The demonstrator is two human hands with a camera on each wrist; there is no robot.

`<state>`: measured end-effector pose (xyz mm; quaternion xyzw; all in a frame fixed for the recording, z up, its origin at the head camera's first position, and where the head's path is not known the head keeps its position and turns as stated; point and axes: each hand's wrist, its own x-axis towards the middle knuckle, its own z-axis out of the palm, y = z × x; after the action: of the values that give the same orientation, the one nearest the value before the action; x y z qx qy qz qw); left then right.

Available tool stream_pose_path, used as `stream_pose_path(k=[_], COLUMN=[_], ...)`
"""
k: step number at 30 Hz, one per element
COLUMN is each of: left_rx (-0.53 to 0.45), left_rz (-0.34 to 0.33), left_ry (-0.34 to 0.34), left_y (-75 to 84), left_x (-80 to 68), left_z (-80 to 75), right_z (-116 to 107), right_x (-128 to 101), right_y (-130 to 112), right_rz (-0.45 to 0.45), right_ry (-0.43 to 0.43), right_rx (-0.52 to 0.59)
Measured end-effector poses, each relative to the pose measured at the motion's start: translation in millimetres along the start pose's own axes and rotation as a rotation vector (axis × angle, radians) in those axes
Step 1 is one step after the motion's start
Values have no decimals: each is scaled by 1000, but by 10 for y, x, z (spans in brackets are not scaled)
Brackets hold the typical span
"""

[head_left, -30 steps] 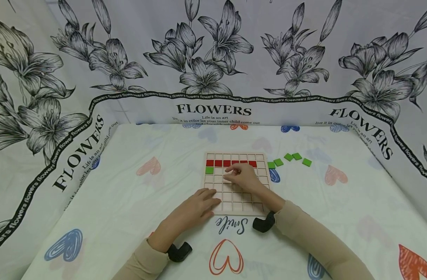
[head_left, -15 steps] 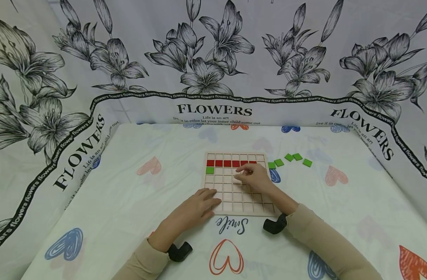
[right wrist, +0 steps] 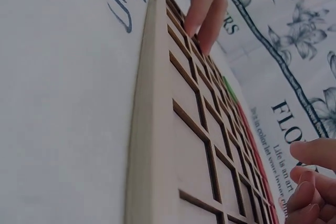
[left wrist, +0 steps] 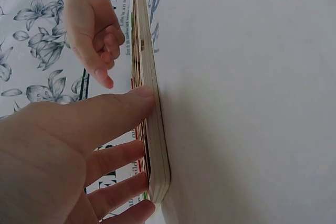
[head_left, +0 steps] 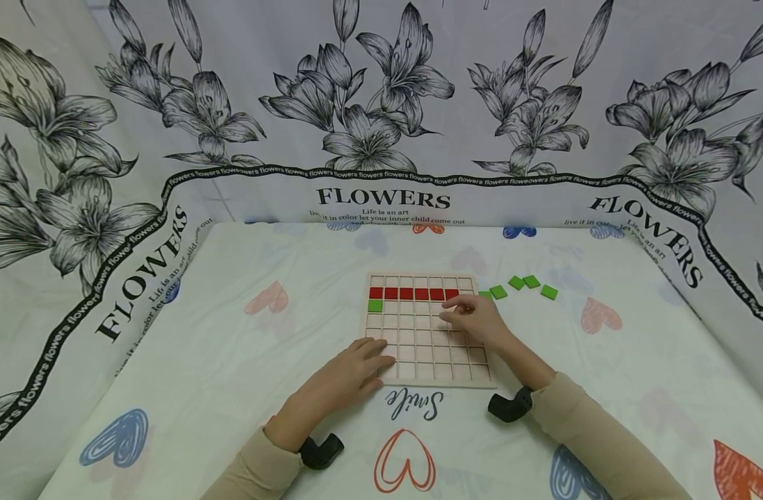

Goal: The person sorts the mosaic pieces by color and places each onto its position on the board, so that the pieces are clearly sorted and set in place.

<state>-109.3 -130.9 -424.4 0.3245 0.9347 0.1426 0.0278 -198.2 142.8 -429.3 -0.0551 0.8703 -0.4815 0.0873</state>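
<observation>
Wooden grid board (head_left: 419, 340) lies under both hands

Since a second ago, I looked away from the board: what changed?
The right hand slid rightward across the grid board, toward the loose green tiles, holding nothing visible. The left hand stayed pressed on the board's near-left corner; the red row and placed green tile are unchanged.

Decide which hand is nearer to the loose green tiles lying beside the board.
Right. The right hand hovers over the wooden board's right side, near the loose green tiles. The left hand rests on its near left corner, farther off.
</observation>
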Motion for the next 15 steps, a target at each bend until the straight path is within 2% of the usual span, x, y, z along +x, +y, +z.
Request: stream_pose_path(k=[5, 15], left_rx=[-6, 3], left_rz=[0, -5], left_ry=[4, -5], left_y=[4, 12], left_x=[-4, -11], left_z=[-2, -17], right_z=[-101, -280], right_x=[-24, -65], right_y=[25, 126], right_rz=[26, 68], right_ry=[10, 67], right_rx=[36, 0])
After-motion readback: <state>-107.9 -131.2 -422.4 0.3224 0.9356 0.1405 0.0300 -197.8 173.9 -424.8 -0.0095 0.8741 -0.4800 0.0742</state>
